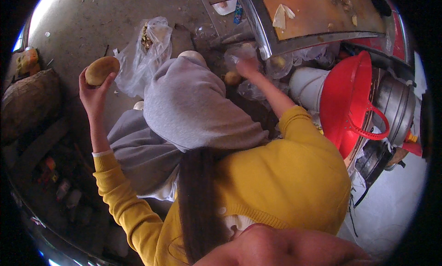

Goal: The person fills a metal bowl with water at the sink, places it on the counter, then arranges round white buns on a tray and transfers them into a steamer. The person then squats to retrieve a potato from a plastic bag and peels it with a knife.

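My left hand (92, 91) holds up a large oval potato (102, 70), its fingers and thumb wrapped around the lower side. On the right, my right hand (248, 67) reaches down among clear plastic bags (238, 53) beside the table. Its fingers are blurred and partly hidden, so I cannot tell whether they grip anything. A smaller round potato (232, 78) lies on the floor just left of that hand. Between my hands, a clear plastic bag (138, 65) with pale greenish pieces (146, 41) inside rests on the concrete floor, beyond my knees.
A low metal-framed table (310, 13) with scraps on top stands at the upper right. Below it are a white bucket (305, 84), a red plastic basin (345, 100) on its side and a metal pot (393, 103). A filled sack (32, 103) lies at the far left.
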The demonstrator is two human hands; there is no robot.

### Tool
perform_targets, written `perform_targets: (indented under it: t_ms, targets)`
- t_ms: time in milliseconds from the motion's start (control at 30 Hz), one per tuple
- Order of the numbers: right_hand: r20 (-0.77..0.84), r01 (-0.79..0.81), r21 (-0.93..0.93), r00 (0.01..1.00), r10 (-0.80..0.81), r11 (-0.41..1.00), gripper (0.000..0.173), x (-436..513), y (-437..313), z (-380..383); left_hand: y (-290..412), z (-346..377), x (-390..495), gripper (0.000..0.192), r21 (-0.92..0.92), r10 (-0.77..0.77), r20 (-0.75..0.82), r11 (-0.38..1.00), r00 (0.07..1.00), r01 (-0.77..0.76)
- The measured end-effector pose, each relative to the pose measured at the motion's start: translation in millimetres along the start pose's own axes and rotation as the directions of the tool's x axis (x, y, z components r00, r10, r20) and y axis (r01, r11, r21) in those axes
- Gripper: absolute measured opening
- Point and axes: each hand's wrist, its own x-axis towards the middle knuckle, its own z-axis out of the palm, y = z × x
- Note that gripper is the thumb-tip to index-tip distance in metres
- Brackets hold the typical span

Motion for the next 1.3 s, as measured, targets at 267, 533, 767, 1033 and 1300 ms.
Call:
perform_targets:
  t_ms: [267, 533, 767, 1033, 1300]
  targets:
    - [0.458, -0.148, 0.561, 0.875, -0.157, 0.814, 0.033, -42, -13, 46, -4, -1, 0, 0.071, 0.03, -0.004, 0.006, 1.0, 1.0, 0.004]
    - [-0.5, 0.564, 0.032, 0.724, -0.475, 0.825, 0.009, -57, -16, 30, -3, -2, 1, 0.072, 0.046, -0.014, -0.023, 0.999, 1.0, 0.015]
    - [0.386, 0.345, 0.284, 0.813, -0.437, 0.894, 0.038, -85, -41, 18, -1, -9, -2, 0.071, -0.009, -0.032, -0.052, 0.999, 0.998, 0.031]
    - [-0.02, 0.496, 0.268, 0.86, -0.51, 0.826, 0.043, -69, -51, 31, 7, -22, -8, 0.067, -0.096, -0.04, -0.116, 0.995, 0.992, 0.029]
    - [0.082, 0.303, -0.293, 0.953, -0.292, 0.907, 0.039, -28, -33, 90, -1, -35, -21, 0.068, -0.134, -0.022, -0.113, 0.991, 0.993, 0.007]
